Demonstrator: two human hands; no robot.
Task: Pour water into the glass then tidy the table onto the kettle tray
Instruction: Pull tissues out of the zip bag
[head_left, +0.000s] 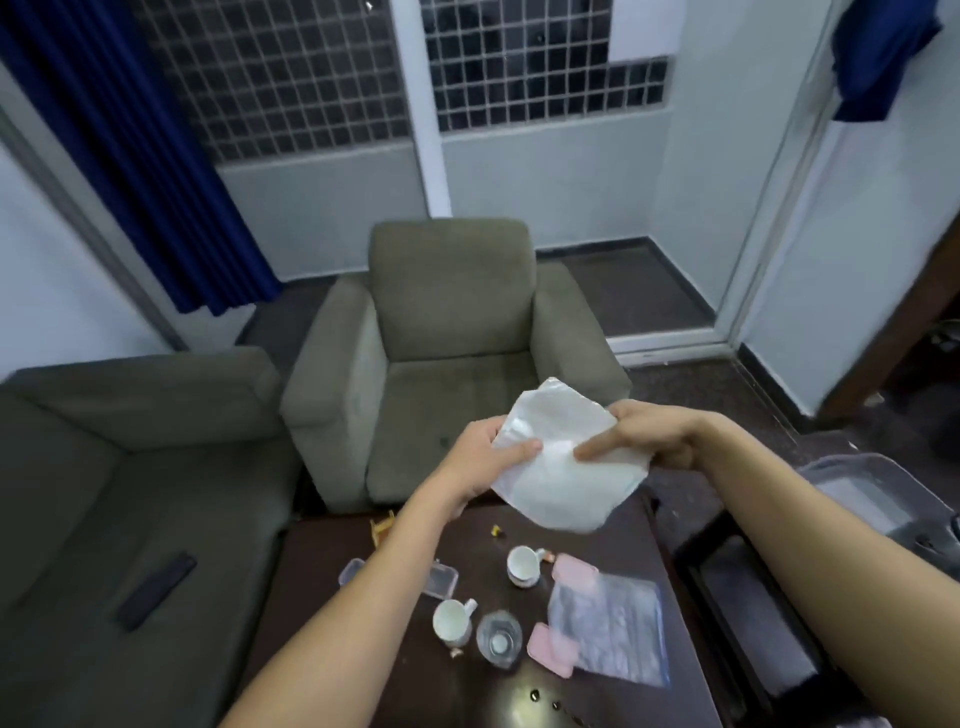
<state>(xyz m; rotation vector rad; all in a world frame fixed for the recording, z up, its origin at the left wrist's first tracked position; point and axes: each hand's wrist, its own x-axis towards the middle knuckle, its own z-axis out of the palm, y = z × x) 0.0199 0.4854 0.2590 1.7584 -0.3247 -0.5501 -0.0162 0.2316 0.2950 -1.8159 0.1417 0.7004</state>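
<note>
Both hands hold a whitish plastic bag (563, 467) up above the far end of the dark table (467, 691). My left hand (485, 452) pinches its left edge; my right hand (649, 434) grips its right side with the index finger laid across the front. Below on the table stand two small white cups (523, 566) (453, 621), a clear glass (500, 640) seen from above, a clear zip bag (608, 626), two pink flat pieces (550, 649) and a small clear plastic box (441, 579). No kettle or tray is clearly visible.
A grey-green armchair (452, 353) stands behind the table, and a sofa (119, 493) with a dark remote (156, 590) on it sits at the left. A grey open case (878, 499) lies at the right. Small bits (497, 530) lie on the tabletop.
</note>
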